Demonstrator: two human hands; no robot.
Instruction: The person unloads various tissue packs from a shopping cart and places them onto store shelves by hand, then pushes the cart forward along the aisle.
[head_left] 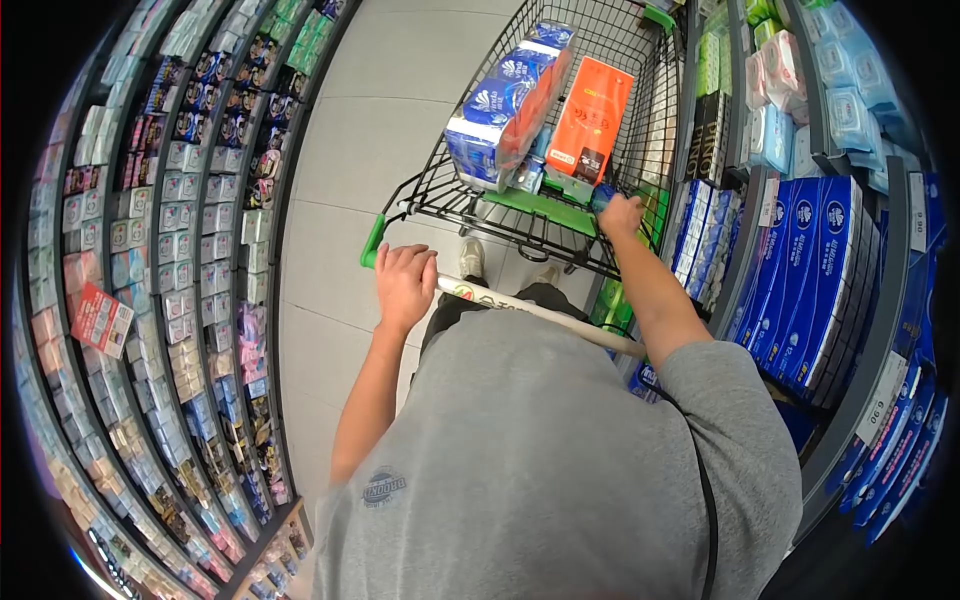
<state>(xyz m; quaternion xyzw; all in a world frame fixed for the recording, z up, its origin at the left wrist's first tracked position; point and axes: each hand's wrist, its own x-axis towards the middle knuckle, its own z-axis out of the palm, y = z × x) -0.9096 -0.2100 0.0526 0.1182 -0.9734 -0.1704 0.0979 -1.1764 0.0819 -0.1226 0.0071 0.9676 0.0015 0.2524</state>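
My left hand (405, 285) lies over the left end of the white shopping cart handle (520, 305), its fingers curled onto the bar. My right hand (620, 216) is at the near right of the black wire cart (440, 207), closed on a small blue pack (603, 196) that my fingers partly cover. Just beyond it, an orange-red box (592, 115) stands in the basket. To its left is a large blue-and-white plastic-wrapped tissue pack (490, 130). A smaller blue item (528, 176) sits between the two.
Curved by the lens, a tall shelf (165, 260) of small packs lines the left side. On the right, close to the cart, a shelf holds blue tissue packs (800, 270) and light-blue wipes packs (850, 120). Grey floor tiles (345, 140) run along the aisle.
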